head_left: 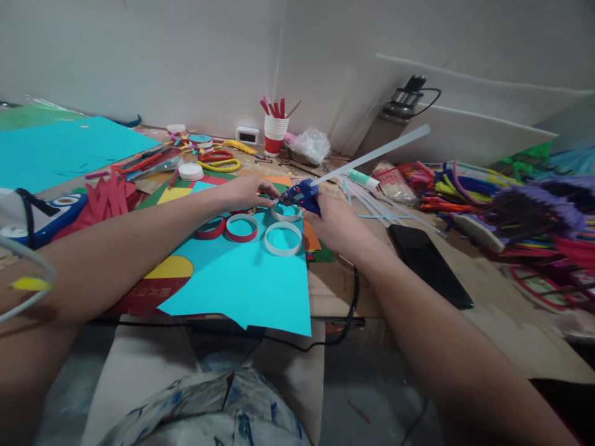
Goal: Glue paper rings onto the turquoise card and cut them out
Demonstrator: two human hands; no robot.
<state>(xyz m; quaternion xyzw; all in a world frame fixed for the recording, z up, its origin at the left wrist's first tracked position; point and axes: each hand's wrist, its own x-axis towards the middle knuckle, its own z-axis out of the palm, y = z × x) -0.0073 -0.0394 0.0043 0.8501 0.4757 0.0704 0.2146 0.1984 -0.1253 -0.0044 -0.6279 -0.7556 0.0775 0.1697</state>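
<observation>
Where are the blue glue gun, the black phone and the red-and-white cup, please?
Blue glue gun (308, 193): head view, on its blue body.
Black phone (430, 265): head view, on its dark flat face.
Red-and-white cup (276, 131): head view, on its white side.

Head-worn view, facing forward, angled down

Both arms are held forward, bare along the forearms. The left forearm (153, 238) is slanted up and rightward from the left edge; the left hand (253, 191) is held palm down, its fingers and thumb extended toward the right (exact fingertip contact cannot be made out). The right forearm (427, 322) is angled up and leftward from the lower right; the right hand (332, 220) is curled in a grip, near the left.
</observation>
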